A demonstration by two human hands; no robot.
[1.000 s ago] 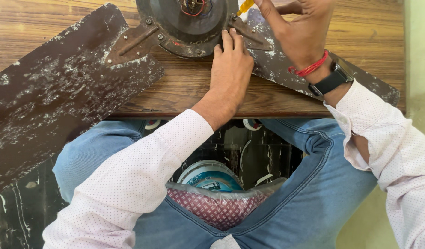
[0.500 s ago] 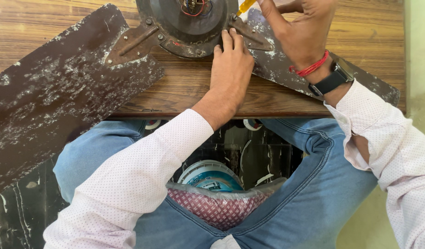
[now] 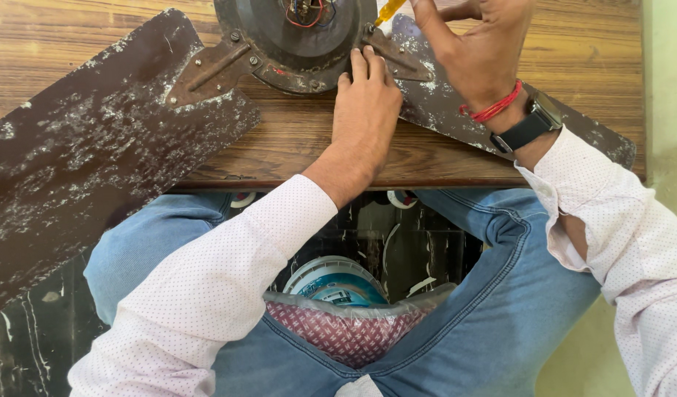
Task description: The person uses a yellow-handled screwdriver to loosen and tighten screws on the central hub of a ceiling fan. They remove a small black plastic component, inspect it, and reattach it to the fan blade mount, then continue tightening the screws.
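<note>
A wooden table [image 3: 463, 154] stands above a round blue-and-white container [image 3: 337, 279] on the floor.

Two worn fan blades [image 3: 96, 169], one round motor hub [image 3: 294, 40], one yellow-handled screwdriver [image 3: 388, 10], two hands [image 3: 366, 110].

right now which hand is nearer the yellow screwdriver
Right. The right hand grips the yellow screwdriver; the left hand rests below it on the fan motor hub.

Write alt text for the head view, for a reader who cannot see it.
A person's left hand presses on the dark round fan motor lying on a wooden table, while the right hand holds a yellow-handled screwdriver at its rim. Two dusty brown blades stick out from the motor, seen above the person's jeans.
</note>
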